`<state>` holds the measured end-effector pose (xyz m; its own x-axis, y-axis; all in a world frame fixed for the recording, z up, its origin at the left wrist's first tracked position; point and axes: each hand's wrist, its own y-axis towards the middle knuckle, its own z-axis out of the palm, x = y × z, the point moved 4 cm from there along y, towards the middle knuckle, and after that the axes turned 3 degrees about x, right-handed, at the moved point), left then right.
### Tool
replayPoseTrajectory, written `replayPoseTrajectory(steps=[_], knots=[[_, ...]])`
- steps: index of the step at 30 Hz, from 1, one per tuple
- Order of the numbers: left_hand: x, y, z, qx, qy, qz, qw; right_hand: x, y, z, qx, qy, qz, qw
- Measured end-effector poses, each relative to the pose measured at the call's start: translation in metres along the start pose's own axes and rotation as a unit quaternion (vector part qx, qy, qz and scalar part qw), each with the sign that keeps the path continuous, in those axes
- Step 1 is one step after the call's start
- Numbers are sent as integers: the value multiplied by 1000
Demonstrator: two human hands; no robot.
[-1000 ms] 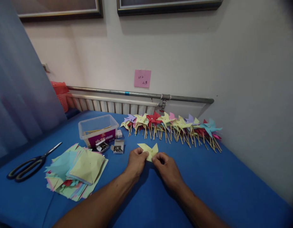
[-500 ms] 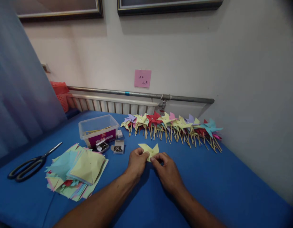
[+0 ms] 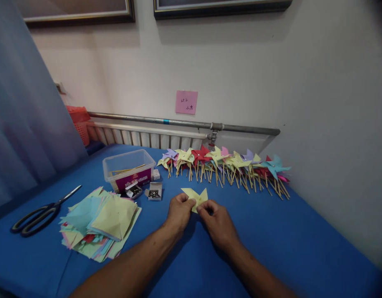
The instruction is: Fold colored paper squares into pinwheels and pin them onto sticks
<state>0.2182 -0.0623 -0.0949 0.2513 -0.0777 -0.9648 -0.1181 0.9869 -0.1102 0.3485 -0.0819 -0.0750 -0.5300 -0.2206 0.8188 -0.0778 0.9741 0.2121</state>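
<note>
A pale yellow paper pinwheel (image 3: pixel 199 196), with no stick visible on it, is held just above the blue-covered table between my two hands. My left hand (image 3: pixel 179 211) pinches its left side between thumb and fingers. On its lower right edge, the thumb and fingers of my right hand (image 3: pixel 218 221) are closed. The fingertips hide part of the lower blades. To the left of my left hand stands a small open box of metal pins (image 3: pixel 154 193), beside a second open box of pins (image 3: pixel 134 191).
A clear plastic tub (image 3: pixel 129 167) holds thin sticks. In front of it lies a stack of coloured paper squares (image 3: pixel 99 223), with black-handled scissors (image 3: pixel 45 215) further left. Several finished pinwheels on sticks (image 3: pixel 222 159) line the back edge below a pipe (image 3: pixel 185 123).
Almost nothing differs. The pinwheel and both hands keep their place, with only a slight shift of the fingers at the paper.
</note>
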Motion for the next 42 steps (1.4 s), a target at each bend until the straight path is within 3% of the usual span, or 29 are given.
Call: replayPoseTrajectory(steps=[5,8,11,15,19,33,42], knots=[[3,2,-1,-7,1,-2,1000,-3,0,1,6,16,29,999],[3,2,-2,-6,0,4,1000,-7,0,0,-54,34,42,997],[2,2,-1,3,-13,-1,1000,-16,3,0,-117,129,77,982],[2,0,3,37,-43,-12,998,-20,9,9,-17,305,95,947],[3,-3,7,66,-52,-17,996,-18,8,11,31,368,106,923],[0,-9,13,83,-11,-14,996,-29,7,12,-24,341,137,930],[-1,-6,10,74,10,-21,997,-26,8,11,6,304,122,945]])
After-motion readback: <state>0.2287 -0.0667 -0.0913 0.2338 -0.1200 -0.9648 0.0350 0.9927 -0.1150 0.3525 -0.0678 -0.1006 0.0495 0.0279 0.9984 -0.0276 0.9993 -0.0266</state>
